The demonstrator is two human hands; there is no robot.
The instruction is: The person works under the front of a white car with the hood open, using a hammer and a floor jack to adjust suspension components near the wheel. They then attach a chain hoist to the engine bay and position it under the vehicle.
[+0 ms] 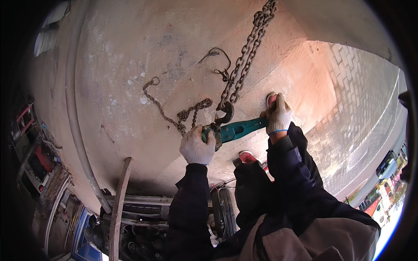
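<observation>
A teal lever hoist (242, 129) lies across both of my gloved hands. My left hand (198, 145) is closed round its body end, below the dark steel hook (227, 113). My right hand (278, 115) grips the far end of the lever. From the hook a heavy rusty chain (246, 54) runs doubled toward the upper edge, with a knotted bunch near the top. A thinner chain (162, 108) trails from beside my left hand, ending in a ring. My left palm hides part of the hoist body.
A dark strap loop (224, 61) lies left of the heavy chain. One red shoe (247, 157) shows below the hoist. A long pipe (73, 87) runs down the left side. Near a wooden post (119, 209) stand dark vehicle parts (143, 243). Paving bricks (352, 91) spread at right.
</observation>
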